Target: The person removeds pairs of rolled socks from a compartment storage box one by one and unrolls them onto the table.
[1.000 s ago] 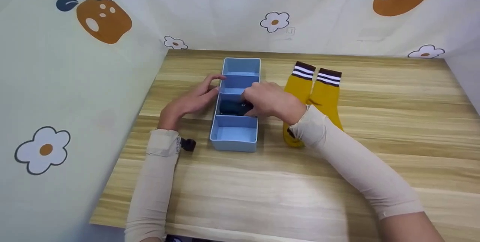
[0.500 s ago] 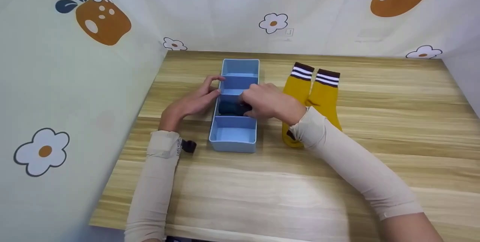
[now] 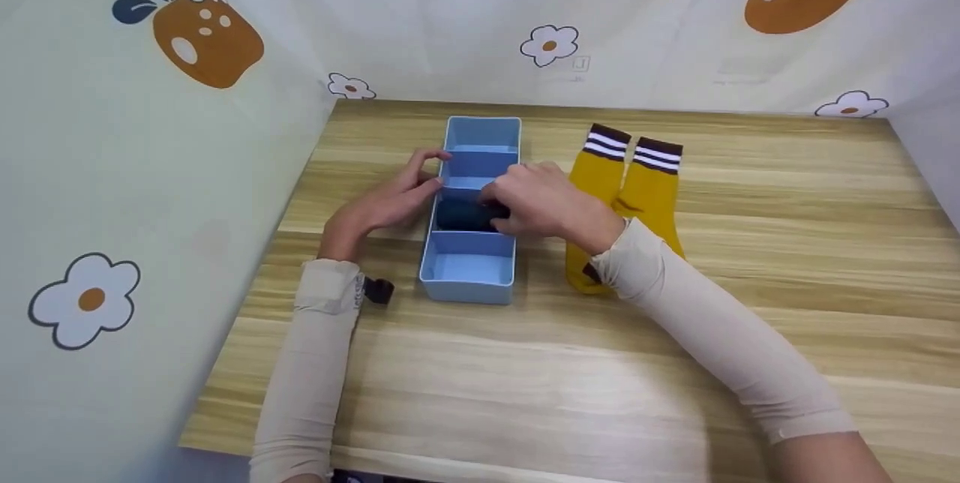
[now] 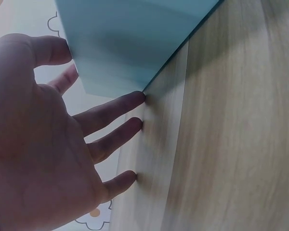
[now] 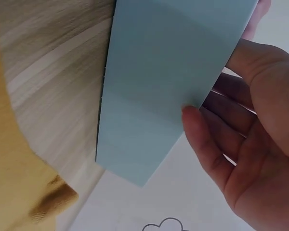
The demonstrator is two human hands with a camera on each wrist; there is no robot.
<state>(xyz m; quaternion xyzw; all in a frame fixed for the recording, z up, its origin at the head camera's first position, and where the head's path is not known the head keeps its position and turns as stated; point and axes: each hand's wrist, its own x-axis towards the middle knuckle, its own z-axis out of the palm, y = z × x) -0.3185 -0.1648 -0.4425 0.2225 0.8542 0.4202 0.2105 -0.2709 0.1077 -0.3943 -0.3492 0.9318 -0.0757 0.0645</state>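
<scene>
- So the dark roll is lying crosswise in the blue box, sitting in the third slot from the far end, with its right end hiding behind fingers
- Right hand is hanging over the box's right wall and, as far as I'm seeing, pinching that end of the roll between curled fingers and thumb; some tips are hiding, so I'm not getting the full grip
- From the right wrist one finger is resting on the outside of the wall
- Left hand isn't gripping anything, its fingers are lying apart with the thumb touching the left wall, so I'm guessing it's steadying the box
- Step in hand, I'm reckoning, is settling the roll into that slot, and it's looking nearly done
- Next move is calling for loosening the right fingers and lifting straight up, otherwise they're risking dragging the roll out
- Yellow socks are lying flat on the table to the right, partly hiding under the right arm, and they're looking unrolled
</scene>
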